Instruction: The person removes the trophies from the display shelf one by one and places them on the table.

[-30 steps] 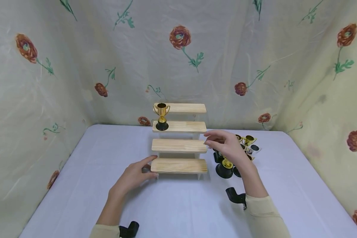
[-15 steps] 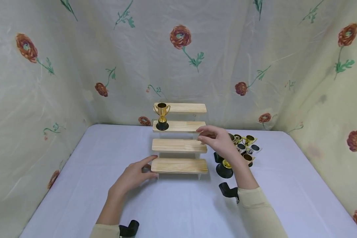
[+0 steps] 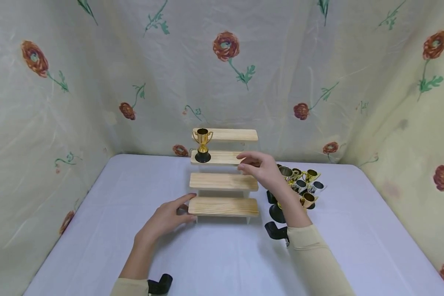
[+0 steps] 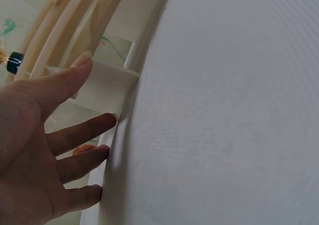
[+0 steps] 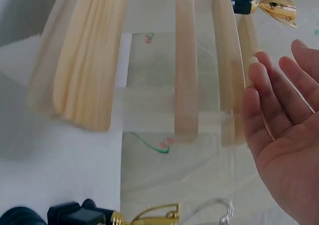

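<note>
A tiered stand with wooden shelves stands on the table. A gold trophy with a black base sits upright at the left of its second shelf from the top. My left hand is at the left end of the lowest shelf, thumb and fingers spread; in the left wrist view the fingers reach down by the white support. My right hand holds nothing and hovers at the right end of the trophy's shelf, fingers slightly bent. In the right wrist view its fingertips come close to the shelf edge.
Several small gold, silver and bronze trophies are grouped right of the stand, partly hidden behind my right forearm. A white cloth covers the table. Flower-printed curtain hangs behind and at both sides.
My right hand has moved left and slightly up, from beside the trophies to the second shelf from the top, uncovering more of the trophies. The left hand has stayed at the lowest shelf.
</note>
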`<state>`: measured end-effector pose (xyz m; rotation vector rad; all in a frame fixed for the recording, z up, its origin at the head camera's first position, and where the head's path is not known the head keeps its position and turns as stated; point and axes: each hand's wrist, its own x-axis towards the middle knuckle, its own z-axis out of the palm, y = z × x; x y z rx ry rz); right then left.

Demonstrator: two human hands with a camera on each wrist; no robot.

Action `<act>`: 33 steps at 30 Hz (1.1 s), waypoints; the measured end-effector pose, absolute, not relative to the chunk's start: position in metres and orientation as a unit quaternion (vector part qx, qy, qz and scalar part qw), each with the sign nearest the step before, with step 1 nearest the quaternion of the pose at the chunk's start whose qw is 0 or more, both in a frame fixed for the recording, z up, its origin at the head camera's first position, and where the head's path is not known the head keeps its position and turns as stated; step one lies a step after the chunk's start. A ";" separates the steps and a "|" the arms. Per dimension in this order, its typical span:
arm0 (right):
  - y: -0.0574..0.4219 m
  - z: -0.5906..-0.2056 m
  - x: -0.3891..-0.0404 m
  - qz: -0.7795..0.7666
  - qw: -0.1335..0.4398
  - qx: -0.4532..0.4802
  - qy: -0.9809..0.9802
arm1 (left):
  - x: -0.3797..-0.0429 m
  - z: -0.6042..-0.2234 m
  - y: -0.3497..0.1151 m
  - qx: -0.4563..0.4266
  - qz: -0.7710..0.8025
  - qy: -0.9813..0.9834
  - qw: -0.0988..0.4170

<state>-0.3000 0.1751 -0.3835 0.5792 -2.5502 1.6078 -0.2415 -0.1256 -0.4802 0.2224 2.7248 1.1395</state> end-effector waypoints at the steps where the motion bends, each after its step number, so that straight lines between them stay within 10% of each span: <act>1: 0.173 -0.383 -0.301 0.522 0.039 0.189 -0.831 | -0.242 -0.480 -0.126 0.075 0.382 0.917 0.090; 33: 0.132 -0.359 -0.333 0.512 0.047 0.200 -0.834 | -0.242 -0.479 -0.127 0.086 0.376 0.918 0.089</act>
